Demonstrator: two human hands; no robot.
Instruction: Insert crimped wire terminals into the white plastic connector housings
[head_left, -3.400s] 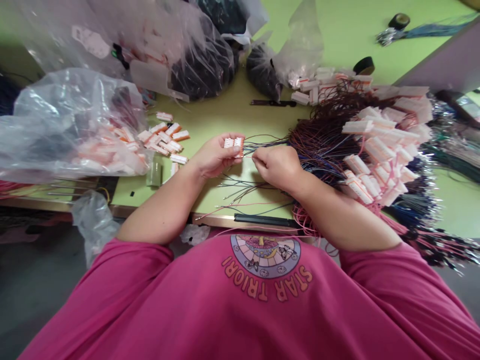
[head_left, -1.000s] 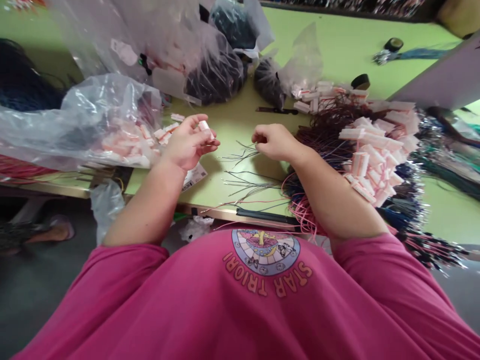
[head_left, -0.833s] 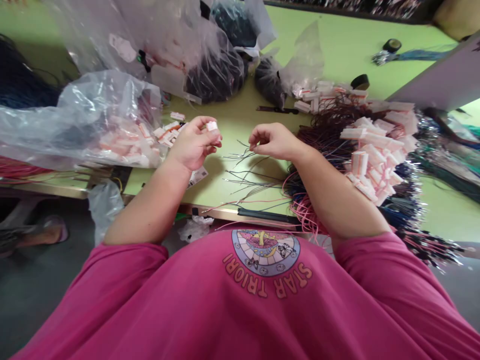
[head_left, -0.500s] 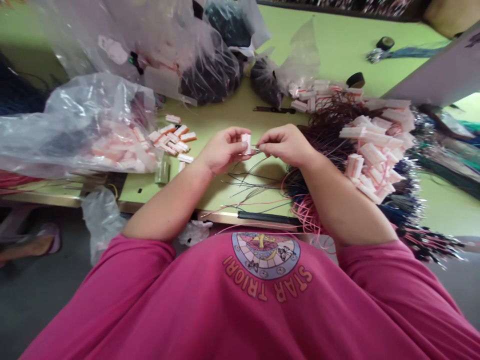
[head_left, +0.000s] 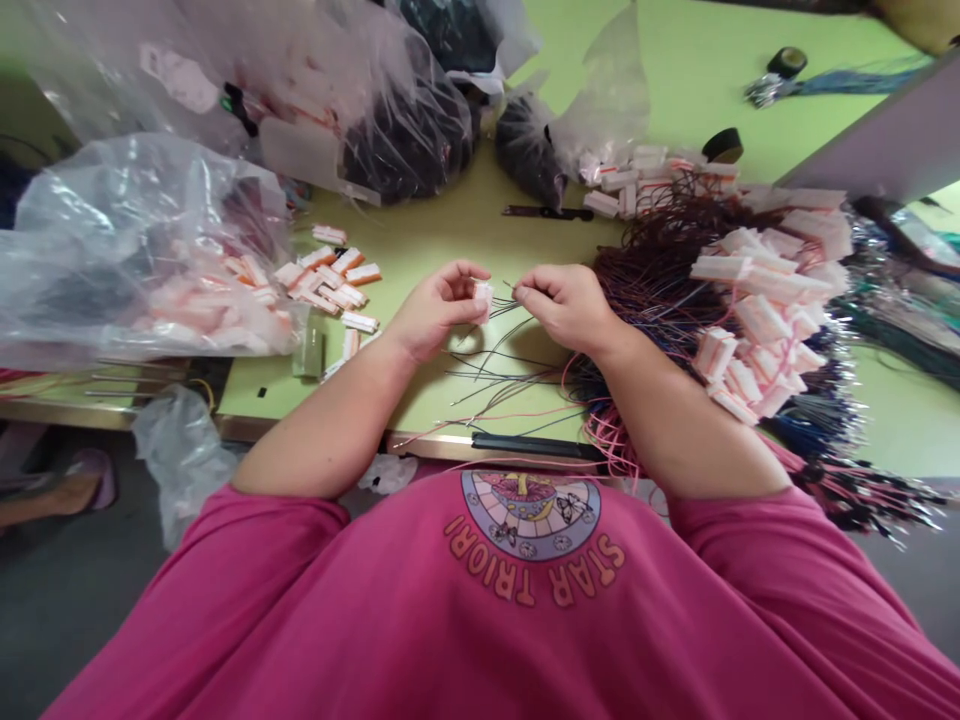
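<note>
A small white connector housing (head_left: 484, 299) is pinched between the thumb and fingers of my left hand (head_left: 442, 305). Dark wires run from the housing toward my right hand (head_left: 559, 300), whose thumb and forefinger close on the end of a thin wire (head_left: 511, 287). A short gap separates the two hands. Below them, loose dark wires (head_left: 487, 375) spread over the green table. To the left lies a small pile of white and orange connector housings (head_left: 330, 278). Right of my right hand rests a thick bundle of dark wires (head_left: 637, 260).
Finished-looking white housings (head_left: 757, 320) sit on the bundle at right. A plastic bag of housings (head_left: 150, 250) fills the left. Behind are a dark cutter knife (head_left: 547, 213), dark-filled bags (head_left: 405, 140) and a roll of black tape (head_left: 722, 146). The table's front edge (head_left: 420, 443) runs near my body.
My right hand has drawn slightly away and the wire tip in its fingers now shows. The housing in my left hand has shifted a little left and tilted. The whole view has shifted slightly.
</note>
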